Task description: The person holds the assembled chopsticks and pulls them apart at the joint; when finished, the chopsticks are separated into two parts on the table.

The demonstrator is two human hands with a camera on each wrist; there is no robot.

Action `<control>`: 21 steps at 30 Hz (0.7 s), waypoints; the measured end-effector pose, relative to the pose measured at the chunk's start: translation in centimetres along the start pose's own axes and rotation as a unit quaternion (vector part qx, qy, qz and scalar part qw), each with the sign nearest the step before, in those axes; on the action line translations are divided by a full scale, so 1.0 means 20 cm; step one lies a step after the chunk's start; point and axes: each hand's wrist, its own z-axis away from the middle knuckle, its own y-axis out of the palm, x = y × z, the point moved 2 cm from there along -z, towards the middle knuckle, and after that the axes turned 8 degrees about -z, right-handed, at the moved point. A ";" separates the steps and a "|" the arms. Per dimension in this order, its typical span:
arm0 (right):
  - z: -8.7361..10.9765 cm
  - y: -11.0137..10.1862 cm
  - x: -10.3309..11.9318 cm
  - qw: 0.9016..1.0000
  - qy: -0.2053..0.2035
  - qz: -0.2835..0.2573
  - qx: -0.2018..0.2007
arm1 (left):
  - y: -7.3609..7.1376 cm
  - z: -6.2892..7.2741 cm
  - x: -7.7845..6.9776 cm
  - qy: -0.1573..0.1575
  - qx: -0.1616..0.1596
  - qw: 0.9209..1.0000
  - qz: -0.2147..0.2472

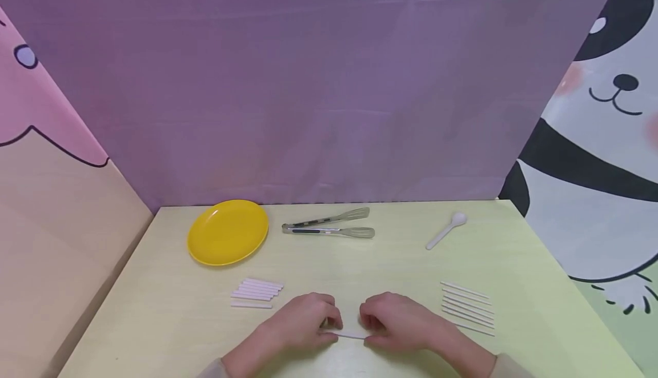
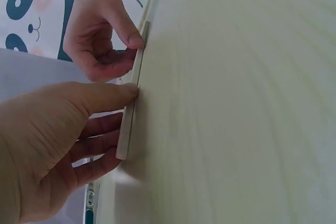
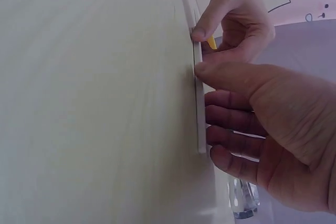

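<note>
A slim white stick (image 1: 351,336) lies crosswise low over the near middle of the table, both ends partly covered by the fingers. My left hand (image 1: 311,322) pinches its left part, thumb on the near side and fingers beyond. On the right part, my right hand (image 1: 398,322) has the same pinch. In the left wrist view the stick (image 2: 126,129) extends past the left thumb. The right wrist view shows the stick (image 3: 200,114) running down beside the right fingers. Whether it touches the tabletop is hard to tell.
Several short white sticks (image 1: 254,290) lie left of the hands, and several thinner ones (image 1: 468,306) lie to the right. Farther back are a yellow plate (image 1: 228,233), metal tongs (image 1: 329,230) with spread arms, and a pale spoon (image 1: 447,229). A purple backdrop (image 1: 329,92) rises behind the table.
</note>
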 end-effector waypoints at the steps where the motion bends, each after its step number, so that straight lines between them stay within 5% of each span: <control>1: 0.00 0.00 0.00 1.000 -0.002 0.003 0.003 | 0.00 0.00 0.00 0.000 0.001 1.000 0.005; 13: -0.03 0.02 -0.01 1.000 -0.013 0.012 0.016 | 0.01 -0.02 0.00 0.013 -0.016 1.000 -0.015; 21: -0.03 -0.05 -0.01 1.000 -0.008 0.001 -0.021 | 0.00 -0.06 0.00 0.000 -0.073 0.997 0.001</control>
